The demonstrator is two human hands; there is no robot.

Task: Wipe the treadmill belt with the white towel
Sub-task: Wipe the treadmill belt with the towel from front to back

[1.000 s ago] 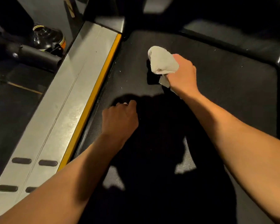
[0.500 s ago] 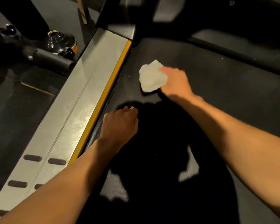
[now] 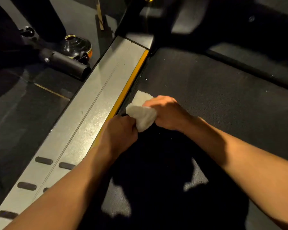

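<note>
Head view, and the right hand (image 3: pixel 168 113) is down low on the treadmill belt (image 3: pixel 206 97), fingers curled tight around the white towel (image 3: pixel 142 114). The cloth is bunched and spills out from the thumb side of that fist, one flap lying flat on the belt just beyond the knuckles. Right beside it comes the left hand (image 3: pixel 120 131), fingers curled in too, its knuckles touching the towel's lower tip; whether it actually pinches the cloth I can't tell from this angle. Both forearms run back toward the wearer, and under them a dark shadow (image 3: pixel 156 163) covers the near part of the belt. Just to the left of the left hand runs a yellow strip (image 3: pixel 131 83), touching the belt's edge, and beyond that the grey side rail (image 3: pixel 90 110) with dark oval pads (image 3: pixel 43 160) nearer the elbow. Farther left still, well apart from both hands, a black tube (image 3: pixel 65 63) lies on the dark floor.
</note>
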